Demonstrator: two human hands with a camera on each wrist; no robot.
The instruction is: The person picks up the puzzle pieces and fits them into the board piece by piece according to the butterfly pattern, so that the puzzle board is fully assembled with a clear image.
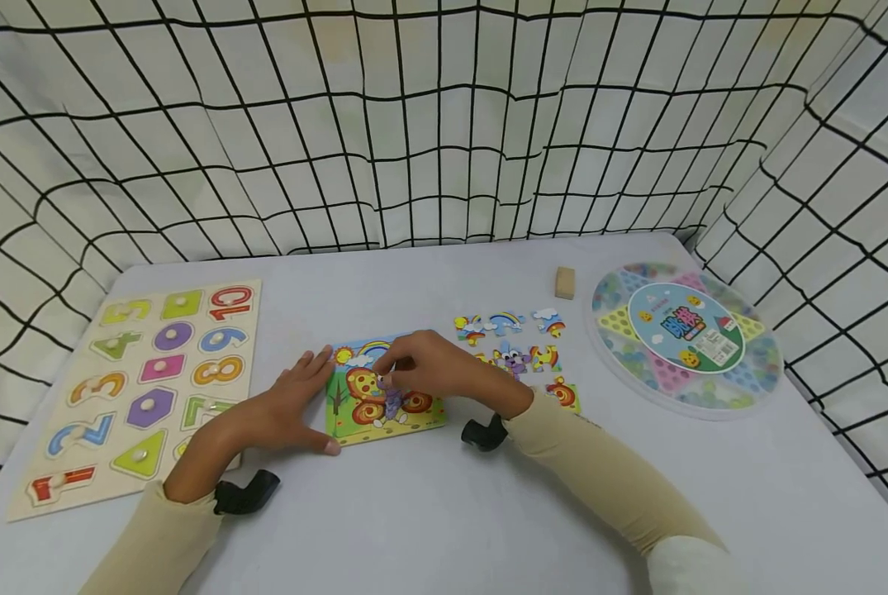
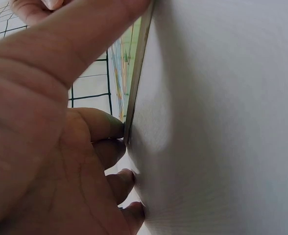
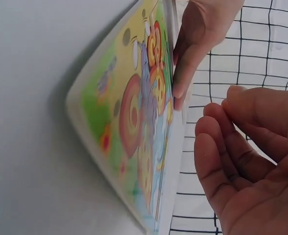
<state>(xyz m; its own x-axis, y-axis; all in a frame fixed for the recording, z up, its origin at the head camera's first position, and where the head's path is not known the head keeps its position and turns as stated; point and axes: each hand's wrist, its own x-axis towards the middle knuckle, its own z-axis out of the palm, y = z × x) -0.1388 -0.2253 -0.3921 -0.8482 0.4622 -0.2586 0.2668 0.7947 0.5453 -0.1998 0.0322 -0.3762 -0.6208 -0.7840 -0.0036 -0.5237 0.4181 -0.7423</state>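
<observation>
My left hand (image 1: 287, 409) lies at the left side of a picture puzzle board (image 1: 421, 424) printed with a butterfly. Its fingers are spread along the board's upper left edge, and the thumb touches the lower left corner. In the left wrist view, the fingertips (image 2: 115, 128) meet the board's thin edge. Over the middle of the board hovers my right hand (image 1: 432, 364), fingers bent loosely and thumb close to the index fingertip. No piece shows between those fingertips in the right wrist view. Loose jigsaw pieces (image 1: 545, 358) lie in rows right of the board, partly hidden by the right forearm.
A wooden number-and-shape board (image 1: 213, 330) lies on the left of the white table. Behind the loose pieces sits a small wooden block (image 1: 565, 283). To the right is a round clear case (image 1: 610, 376) with a colourful label. Black netting (image 1: 439, 153) rises around the table.
</observation>
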